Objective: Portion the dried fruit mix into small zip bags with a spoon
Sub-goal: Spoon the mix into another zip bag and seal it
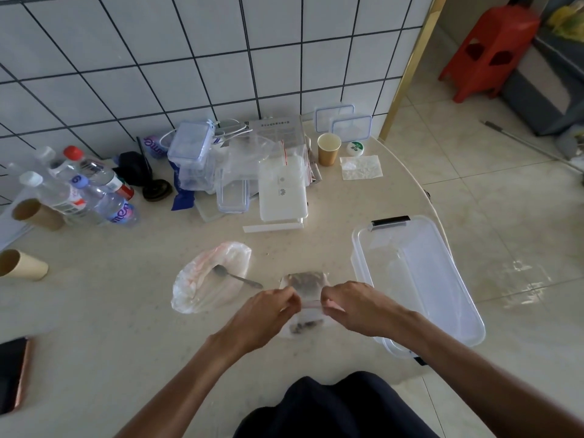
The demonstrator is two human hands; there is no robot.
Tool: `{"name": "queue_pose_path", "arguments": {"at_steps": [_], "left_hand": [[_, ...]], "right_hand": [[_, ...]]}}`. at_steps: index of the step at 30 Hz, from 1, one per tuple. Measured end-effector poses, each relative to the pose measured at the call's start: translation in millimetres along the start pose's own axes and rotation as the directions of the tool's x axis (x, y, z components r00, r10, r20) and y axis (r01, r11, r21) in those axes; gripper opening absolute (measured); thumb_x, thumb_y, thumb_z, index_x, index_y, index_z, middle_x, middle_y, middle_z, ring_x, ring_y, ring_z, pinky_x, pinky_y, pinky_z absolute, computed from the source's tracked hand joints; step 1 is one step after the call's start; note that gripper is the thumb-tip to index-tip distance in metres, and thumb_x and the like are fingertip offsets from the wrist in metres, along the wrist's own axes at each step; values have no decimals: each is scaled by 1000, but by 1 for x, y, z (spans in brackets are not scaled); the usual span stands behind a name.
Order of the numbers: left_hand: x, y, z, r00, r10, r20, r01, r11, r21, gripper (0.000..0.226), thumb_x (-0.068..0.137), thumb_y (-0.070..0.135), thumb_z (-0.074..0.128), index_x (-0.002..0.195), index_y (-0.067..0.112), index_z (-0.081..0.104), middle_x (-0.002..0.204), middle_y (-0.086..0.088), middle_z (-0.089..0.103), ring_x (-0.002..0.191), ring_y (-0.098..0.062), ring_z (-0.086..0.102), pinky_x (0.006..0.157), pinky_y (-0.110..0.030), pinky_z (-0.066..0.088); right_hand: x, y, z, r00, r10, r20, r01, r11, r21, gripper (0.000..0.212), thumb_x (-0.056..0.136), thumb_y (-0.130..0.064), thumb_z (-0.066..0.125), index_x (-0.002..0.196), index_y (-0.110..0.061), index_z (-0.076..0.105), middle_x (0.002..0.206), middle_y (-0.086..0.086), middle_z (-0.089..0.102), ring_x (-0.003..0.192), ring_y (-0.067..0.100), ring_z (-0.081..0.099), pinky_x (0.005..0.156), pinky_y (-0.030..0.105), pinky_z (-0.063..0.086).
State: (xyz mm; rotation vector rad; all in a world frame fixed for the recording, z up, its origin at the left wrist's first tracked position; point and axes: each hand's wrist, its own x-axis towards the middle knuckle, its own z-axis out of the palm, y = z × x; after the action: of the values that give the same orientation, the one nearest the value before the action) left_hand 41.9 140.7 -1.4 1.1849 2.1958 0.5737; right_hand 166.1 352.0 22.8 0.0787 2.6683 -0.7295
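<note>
Pinching the top edge of a small zip bag (305,306) from both sides, the left hand (268,314) and the right hand (354,306) hold it just above the table (126,327), a little below the middle of the view. The fingers of each hand curl onto the red-striped seal strip, the left hand at the bag's 9 o'clock end and the right at its 3 o'clock end. Dark pieces of dried fruit mix (305,327) sit in the bag's near end, below the hands.

At 10 o'clock from the hands lies a larger clear plastic bag (202,279), crumpled and open, with a metal spoon (237,275) resting in its mouth, the handle pointing toward the hands. Whether any fruit is left in that bag cannot be told.

At 3 o'clock, just beside the right hand, stands a clear plastic tub (420,279) with a black latch on its far end.

Toward 12 o'clock, against the tiled wall, stand a white box (282,191), stacked clear containers (192,153) and a gold paper cup (328,149). Water bottles (91,191) lie at 10 o'clock near the wall, and a phone (12,374) lies at 8 o'clock.
</note>
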Motion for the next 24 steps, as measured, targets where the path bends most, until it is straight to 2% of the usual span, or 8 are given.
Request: {"name": "queue_pose_path", "arguments": {"at_steps": [3,5,8,12,14,16,20,24], "left_hand": [[2,3,1,997,-67,-27,65,996,-65,20,111,45,38,97,34,47,99,10,73,86,-6,69,75,-34,57],[4,5,2,995,-80,-60,72,990,-122,20,111,42,37,95,34,45,96,10,71,85,-4,68,76,-36,57],[10,8,-2,984,-103,-143,68,971,-228,18,110,39,43,97,27,49,83,11,67,75,-6,66,70,-36,54],[24,28,-23,962,-75,-264,-22,938,-347,15,108,33,53,98,22,56,74,7,68,67,-13,66,67,-39,55],[30,46,-38,951,-70,-301,-70,900,-431,14,107,31,57,97,22,61,73,8,68,65,-13,64,63,-33,54],[36,67,-52,946,-61,-317,-118,849,-515,12,106,28,60,97,21,64,71,11,65,63,-7,59,60,-24,51],[44,114,-73,951,-19,-309,-183,771,-610,11,105,25,62,101,16,67,71,10,64,64,-5,58,57,-22,51],[58,161,-83,945,67,-321,-262,744,-615,8,104,27,63,99,25,68,72,13,66,63,-3,58,56,-21,49]], "right_hand": [[2,4,7,992,70,-106,-46,975,217,10,103,-20,57,100,-11,58,89,-1,74,75,28,65,70,43,51],[4,5,11,979,141,-145,-80,930,360,4,101,-14,61,97,-12,60,84,-5,75,76,26,67,72,45,54],[7,5,6,951,251,-180,-93,789,607,12,99,-5,63,91,-14,65,78,-1,76,73,15,66,72,37,51],[3,-2,-23,898,370,-238,-7,554,833,19,98,9,58,91,-5,69,70,5,72,66,12,66,69,26,52],[-6,-6,-43,876,398,-272,68,456,887,20,98,12,56,94,-3,70,66,3,70,61,8,66,64,19,53],[-21,-8,-65,862,398,-313,139,410,902,18,99,10,56,98,-1,70,66,3,70,62,9,66,63,16,52],[-53,-5,-102,820,413,-396,240,380,893,16,99,3,59,99,-5,73,67,1,71,63,10,65,62,14,48],[-84,9,-132,760,442,-477,341,354,871,16,97,4,61,96,-6,73,67,1,70,59,11,66,58,14,48]]}}
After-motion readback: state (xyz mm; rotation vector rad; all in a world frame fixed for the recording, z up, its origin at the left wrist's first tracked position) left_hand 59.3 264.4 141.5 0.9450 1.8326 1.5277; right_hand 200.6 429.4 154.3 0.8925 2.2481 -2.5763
